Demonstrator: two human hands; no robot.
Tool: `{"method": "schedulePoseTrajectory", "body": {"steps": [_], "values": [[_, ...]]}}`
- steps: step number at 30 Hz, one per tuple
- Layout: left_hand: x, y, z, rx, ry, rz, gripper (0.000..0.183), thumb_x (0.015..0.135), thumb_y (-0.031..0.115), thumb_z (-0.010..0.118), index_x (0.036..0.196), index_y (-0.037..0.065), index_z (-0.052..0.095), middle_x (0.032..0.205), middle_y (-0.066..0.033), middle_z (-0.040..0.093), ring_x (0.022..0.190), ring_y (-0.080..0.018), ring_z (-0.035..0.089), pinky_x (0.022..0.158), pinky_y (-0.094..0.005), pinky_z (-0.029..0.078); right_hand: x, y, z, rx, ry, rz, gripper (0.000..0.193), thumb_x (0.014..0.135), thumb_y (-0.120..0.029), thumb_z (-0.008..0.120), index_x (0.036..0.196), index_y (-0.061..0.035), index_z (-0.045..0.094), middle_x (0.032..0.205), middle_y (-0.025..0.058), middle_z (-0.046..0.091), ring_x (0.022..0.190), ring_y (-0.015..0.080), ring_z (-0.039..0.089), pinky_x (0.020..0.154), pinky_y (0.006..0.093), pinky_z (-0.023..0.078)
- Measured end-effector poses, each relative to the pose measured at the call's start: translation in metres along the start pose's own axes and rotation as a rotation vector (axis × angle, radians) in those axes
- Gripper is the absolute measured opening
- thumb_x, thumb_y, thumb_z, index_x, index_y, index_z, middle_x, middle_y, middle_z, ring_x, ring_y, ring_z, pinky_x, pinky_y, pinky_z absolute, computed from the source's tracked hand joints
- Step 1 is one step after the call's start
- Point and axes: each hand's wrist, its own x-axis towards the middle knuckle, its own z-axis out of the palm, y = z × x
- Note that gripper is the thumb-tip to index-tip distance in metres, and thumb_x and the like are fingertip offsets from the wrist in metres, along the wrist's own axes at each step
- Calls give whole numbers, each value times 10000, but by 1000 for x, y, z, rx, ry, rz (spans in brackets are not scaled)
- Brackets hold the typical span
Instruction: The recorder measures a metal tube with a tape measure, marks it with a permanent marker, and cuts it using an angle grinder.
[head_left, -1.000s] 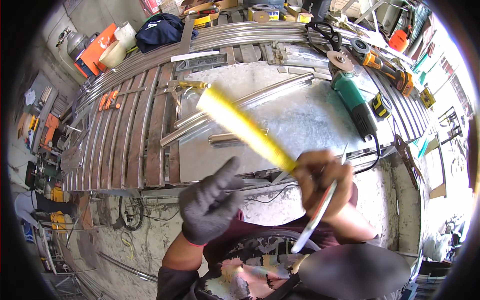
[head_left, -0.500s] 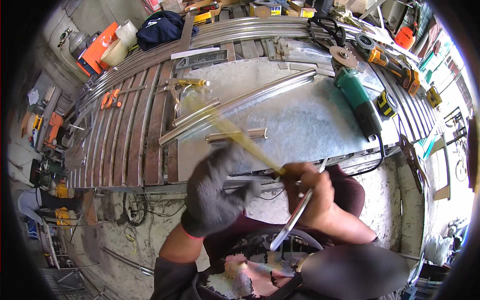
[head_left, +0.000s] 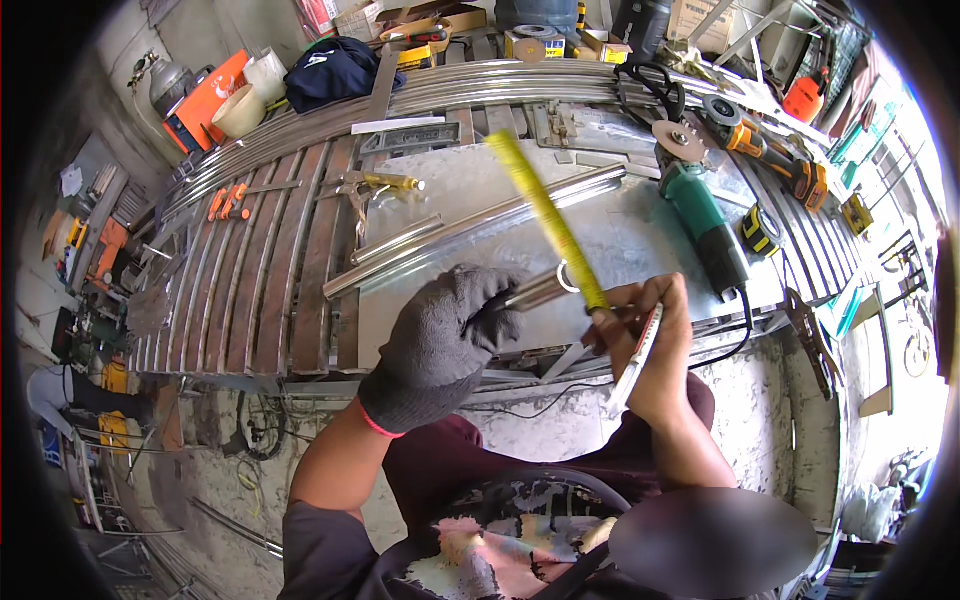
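My left hand (head_left: 435, 335), in a dark grey work glove, is closed round a short shiny metal tube (head_left: 540, 291). The tube's cut end points right, towards my right hand (head_left: 655, 345), which is bare. Between the fingers of that hand is a yellow measuring tape strip (head_left: 545, 215), slanting up and left past the tube's end. A white marker pen (head_left: 637, 360) is also held there, lying across the palm. Beyond my hands, long shiny metal tubes (head_left: 480, 228) and another short tube (head_left: 398, 240) lie on a metal sheet (head_left: 660, 245).
A green angle grinder (head_left: 705, 220) lies on the right of the slatted bench (head_left: 275, 260), beside a tape measure (head_left: 762, 230). Farther right is a yellow-and-black grinder (head_left: 770, 150). A hammer (head_left: 385, 181) and orange-handled clamp (head_left: 230, 202) lie left. Long tubes (head_left: 480, 85) line the back.
My left hand has picked up the short tube that lay on the sheet. The yellow strip has swung rightward to a steeper slant, and my right hand has moved slightly right and up.
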Motion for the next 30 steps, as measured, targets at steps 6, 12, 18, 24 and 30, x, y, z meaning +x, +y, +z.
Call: {"method": "schedulePoseTrajectory", "body": {"steps": [6,12,18,24,30], "values": [[-2,9,-3,-317,-138,-205,363,1056,6,719,1407,-16,630,1204,-26,710,1122,-90,637,1019,-289,532,0,-8,21,199,-123,-96,490,961,218,685,1051,-79,306,1028,192,721,841,223,786,718,299,638],[-5,10,0,-275,-88,-97,340,989,72,783,1315,-3,721,1050,-113,726,972,-242,724,860,-351,574,-6,-26,35,278,-153,-4,524,935,236,689,1071,-87,300,972,133,628,939,251,789,763,313,642],[5,30,-5,688,59,411,607,894,89,731,1497,133,687,1092,-72,665,980,-283,642,867,-482,468,-11,-13,18,602,-287,37,550,954,27,821,1190,-103,341,1191,124,594,1141,204,652,915,360,580],[5,22,-1,961,-43,308,623,936,227,742,1545,142,640,1175,-71,642,1038,-311,606,895,-498,432,-5,-38,37,124,-207,115,629,905,29,898,1131,-77,321,1168,163,641,960,187,752,750,304,625],[18,12,-8,583,43,360,563,948,143,782,1495,84,664,1136,-134,699,1007,-356,656,922,-506,493,6,-19,35,242,-150,107,583,929,29,875,1091,-87,328,1070,164,728,919,203,783,699,302,621]]}}
